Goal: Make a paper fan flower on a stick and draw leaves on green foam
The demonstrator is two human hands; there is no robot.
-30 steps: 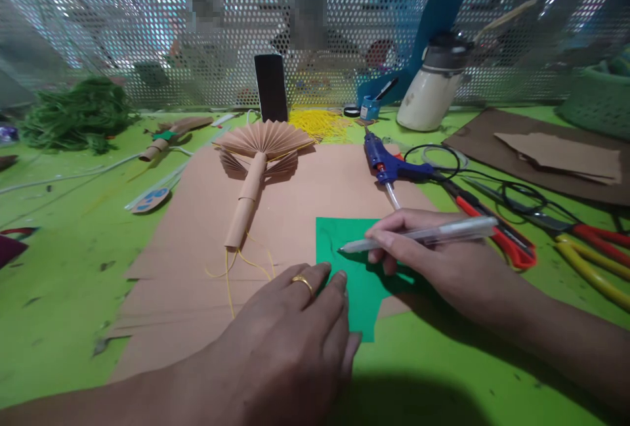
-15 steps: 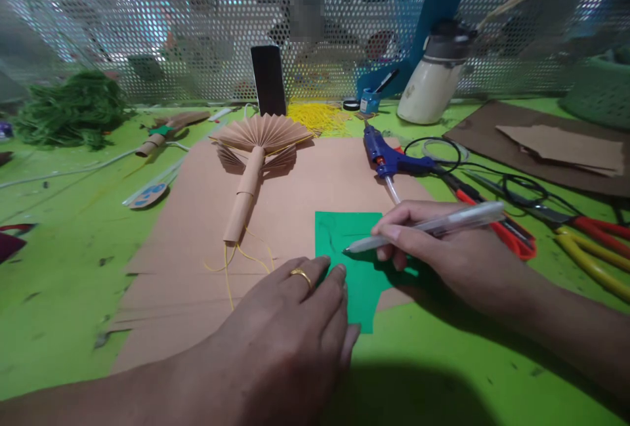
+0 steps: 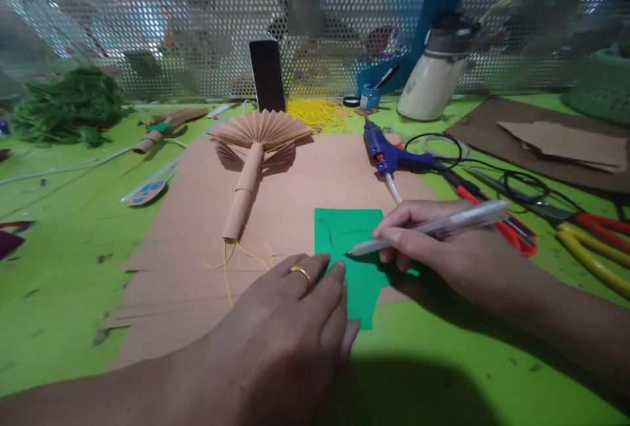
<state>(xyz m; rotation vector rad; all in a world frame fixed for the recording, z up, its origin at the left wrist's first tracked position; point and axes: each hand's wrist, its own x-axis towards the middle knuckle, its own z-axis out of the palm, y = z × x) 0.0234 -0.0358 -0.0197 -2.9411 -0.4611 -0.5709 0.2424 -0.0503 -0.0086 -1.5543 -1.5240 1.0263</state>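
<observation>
A small sheet of green paper [image 3: 361, 281] with a notched lower right side lies over brown paper [image 3: 191, 216]. Thin curved pen lines show on its upper left part. My left hand [image 3: 295, 311], a gold ring on one finger, rests palm down with fingers stretched over the paper's left edge. In my right hand [image 3: 423, 235] is a pen [image 3: 438, 224] with a clear barrel, pinched between thumb and fingers, its dark tip at the middle of the green paper. Beyond my left hand lies a pleated brown paper fan shape [image 3: 260, 129] on a rolled paper tube [image 3: 242, 199] with yellow threads.
A blue glue gun [image 3: 386, 150] lies beyond my right hand, with a red cutter [image 3: 516, 235] and scissors [image 3: 585, 252] to the right. Farther back stand a phone [image 3: 267, 75], an ink bottle [image 3: 370, 96] and a white jug [image 3: 428, 88]. Green fibre [image 3: 69, 107] is heaped at left.
The pen tip has shifted very slightly right across the green paper. My left hand stays in place, and the whole view has moved a little.
</observation>
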